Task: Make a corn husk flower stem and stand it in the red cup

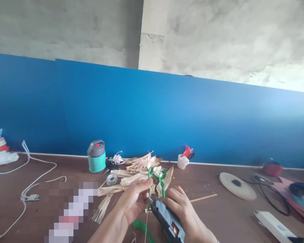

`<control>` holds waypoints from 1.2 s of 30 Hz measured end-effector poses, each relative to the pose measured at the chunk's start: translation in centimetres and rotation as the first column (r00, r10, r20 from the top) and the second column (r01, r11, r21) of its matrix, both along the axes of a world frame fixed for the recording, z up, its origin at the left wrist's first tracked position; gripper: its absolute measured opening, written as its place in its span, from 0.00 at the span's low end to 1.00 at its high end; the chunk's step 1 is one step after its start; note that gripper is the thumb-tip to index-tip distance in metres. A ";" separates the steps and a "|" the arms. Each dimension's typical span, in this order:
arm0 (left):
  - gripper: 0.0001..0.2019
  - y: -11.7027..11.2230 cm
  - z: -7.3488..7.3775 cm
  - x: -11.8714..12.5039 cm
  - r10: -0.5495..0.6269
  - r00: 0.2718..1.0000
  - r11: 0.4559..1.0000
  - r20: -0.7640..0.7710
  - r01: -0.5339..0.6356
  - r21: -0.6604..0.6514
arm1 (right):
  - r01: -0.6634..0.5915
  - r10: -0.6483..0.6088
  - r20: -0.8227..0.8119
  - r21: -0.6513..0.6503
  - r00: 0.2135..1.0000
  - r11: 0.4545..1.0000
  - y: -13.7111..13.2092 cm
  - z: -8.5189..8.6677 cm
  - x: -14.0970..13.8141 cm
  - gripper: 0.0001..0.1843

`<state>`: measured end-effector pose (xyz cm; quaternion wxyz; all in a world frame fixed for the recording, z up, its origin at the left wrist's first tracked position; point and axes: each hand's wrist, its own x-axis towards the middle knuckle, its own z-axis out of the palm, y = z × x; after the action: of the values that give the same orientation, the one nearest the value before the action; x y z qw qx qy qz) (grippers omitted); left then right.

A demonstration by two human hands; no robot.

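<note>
My left hand (134,202) pinches the green-wrapped stem of a pale flower (149,162), which looks made of dried corn husk. Its petals stand above my fingertips. My right hand (182,207) is closed around a dark glue gun (167,217), whose tip points at the stem just below my left fingers. Whether the tip touches the stem, I cannot tell. A strip of green tape (162,185) curls beside the stem, in front of my right fingers. Dried husks (131,179) lie spread behind both hands.
A teal jar (96,162) and a clear tape roll (111,179) stand left of the husks. Behind to the right is a white cup (182,162) with pens. A thin stick (204,198), a round lid (236,189) and a power strip (275,226) lie rightward. White cables (40,179) trail at left.
</note>
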<state>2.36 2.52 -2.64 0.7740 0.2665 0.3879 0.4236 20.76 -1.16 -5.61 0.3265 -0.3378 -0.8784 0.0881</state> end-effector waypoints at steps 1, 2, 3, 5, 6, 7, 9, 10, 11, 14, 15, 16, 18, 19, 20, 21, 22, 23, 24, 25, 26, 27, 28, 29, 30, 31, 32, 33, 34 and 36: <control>0.25 0.0 0.0 0.0 0.003 1.000 1.000 0.003 -0.003 0.004 | -0.001 0.001 0.011 0.006 1.000 1.000 -0.1 0.1 0.0 0.32; 0.25 0.0 -0.1 0.1 0.006 1.000 1.000 0.008 -0.006 0.005 | 0.003 -0.004 0.023 0.011 1.000 1.000 -0.2 0.3 0.0 0.32; 0.25 -0.1 -0.1 0.1 0.010 1.000 1.000 0.011 -0.010 0.002 | 0.014 -0.015 0.034 0.017 0.999 1.000 -0.3 0.4 0.0 0.33; 0.24 -0.1 -0.1 0.1 0.022 1.000 1.000 0.011 -0.022 -0.013 | 0.043 -0.045 0.056 0.034 0.997 0.998 -0.5 0.6 -0.1 0.34; 0.24 -0.1 -0.2 0.1 0.028 1.000 0.999 0.012 -0.028 -0.015 | 0.057 -0.060 0.069 0.046 0.996 0.997 -0.5 0.7 -0.1 0.33; 0.23 -0.1 -0.2 0.1 0.033 0.999 0.999 0.015 -0.032 -0.016 | 0.068 -0.072 0.083 0.059 0.994 0.996 -0.6 0.7 -0.1 0.32; 0.22 -0.1 -0.3 0.1 0.033 0.999 0.999 0.026 -0.033 -0.006 | 0.081 -0.090 0.108 0.084 0.990 0.993 -0.6 0.7 -0.1 0.30; 0.21 0.0 -0.4 0.1 0.029 0.999 1.000 0.032 -0.029 0.004 | 0.084 -0.095 0.119 0.095 0.988 0.992 -0.6 0.7 0.0 0.29; 0.20 0.0 -0.5 0.0 0.027 0.999 1.000 0.036 -0.028 0.015 | 0.086 -0.100 0.125 0.107 0.987 0.991 -0.5 0.7 0.0 0.28; 0.19 0.1 -0.6 -0.1 0.040 0.999 0.998 0.026 -0.041 0.045 | 0.088 -0.105 0.127 0.132 0.986 0.987 -0.4 0.6 0.3 0.26; 0.20 0.2 -0.5 -0.1 0.045 0.999 0.998 0.014 -0.046 0.052 | 0.090 -0.107 0.122 0.133 0.987 0.987 -0.4 0.6 0.4 0.26; 0.20 0.2 -0.4 -0.1 0.048 0.999 0.997 0.002 -0.048 0.059 | 0.095 -0.111 0.118 0.127 0.987 0.987 -0.4 0.5 0.5 0.25; 0.21 0.2 -0.2 -0.1 0.044 0.999 0.996 -0.023 -0.042 0.081 | 0.106 -0.117 0.106 0.103 0.987 0.989 -0.4 0.5 0.7 0.24; 0.21 0.2 -0.1 -0.1 0.040 0.999 0.995 -0.034 -0.037 0.096 | 0.113 -0.122 0.098 0.091 0.988 0.989 -0.4 0.5 0.7 0.23; 0.22 0.2 0.0 -0.1 0.039 0.998 0.993 -0.044 -0.033 0.113 | 0.117 -0.124 0.090 0.080 0.988 0.990 -0.5 0.5 0.8 0.23; 0.22 0.2 0.1 -0.1 0.043 0.998 0.991 -0.056 -0.036 0.127 | 0.116 -0.122 0.081 0.075 0.989 0.990 -0.5 0.5 0.8 0.23; 0.22 0.2 0.2 -0.1 0.051 0.996 0.989 -0.069 -0.041 0.140 | 0.113 -0.118 0.072 0.078 0.990 0.991 -0.5 0.6 0.7 0.23; 0.22 0.2 0.2 -0.1 0.060 0.995 0.987 -0.084 -0.047 0.153 | 0.109 -0.115 0.065 0.084 0.991 0.990 -0.6 0.7 0.7 0.24; 0.22 0.2 0.2 -0.1 0.071 0.993 0.984 -0.099 -0.053 0.167 | 0.106 -0.112 0.062 0.092 0.992 0.990 -0.6 0.8 0.5 0.24; 0.21 0.3 0.2 -0.1 0.080 0.990 0.981 -0.114 -0.059 0.183 | 0.101 -0.107 0.063 0.099 0.992 0.990 -0.7 0.9 0.4 0.24; 0.21 0.3 0.1 -0.1 0.090 0.988 0.978 -0.128 -0.063 0.201 | 0.095 -0.103 0.071 0.104 0.992 0.990 -0.7 1.0 0.3 0.24; 0.20 0.3 0.1 -0.2 0.098 0.985 0.973 -0.139 -0.066 0.221 | 0.092 -0.101 0.084 0.109 0.991 0.990 -0.7 1.1 0.2 0.23; 0.20 0.3 0.1 -0.2 0.109 0.983 0.967 -0.150 -0.070 0.244 | 0.092 -0.103 0.102 0.111 0.989 0.990 -0.7 1.2 0.1 0.22; 0.19 0.3 0.1 -0.3 0.123 0.978 0.961 -0.166 -0.076 0.267 | 0.093 -0.106 0.121 0.113 0.987 0.989 -0.7 1.2 0.0 0.20; 0.18 0.3 0.1 -0.3 0.141 0.973 0.954 -0.184 -0.083 0.290 | 0.096 -0.112 0.140 0.112 0.984 0.989 -0.7 1.2 0.0 0.18; 0.17 0.3 0.1 -0.4 0.159 0.966 0.947 -0.205 -0.090 0.307 | 0.100 -0.117 0.155 0.110 0.981 0.989 -0.6 1.2 0.0 0.16; 0.17 0.3 0.1 -0.4 0.176 0.958 0.943 -0.226 -0.097 0.320 | 0.104 -0.120 0.165 0.105 0.979 0.989 -0.6 1.1 0.1 0.14; 0.16 0.3 0.1 -0.4 0.191 0.951 0.939 -0.245 -0.104 0.328 | 0.104 -0.120 0.172 0.096 0.978 0.990 -0.5 1.0 0.1 0.13; 0.16 0.3 0.2 -0.4 0.202 0.945 0.937 -0.259 -0.109 0.332 | 0.105 -0.119 0.174 0.087 0.978 0.991 -0.5 1.0 0.2 0.12; 0.15 0.3 0.2 -0.4 0.211 0.940 0.936 -0.268 -0.115 0.333 | 0.106 -0.117 0.172 0.073 0.978 0.992 -0.4 0.8 0.3 0.13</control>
<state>1.96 2.86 -2.43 0.6160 0.4131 0.4497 0.4977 21.04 -1.57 -4.82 0.2627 -0.3825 -0.8857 0.0116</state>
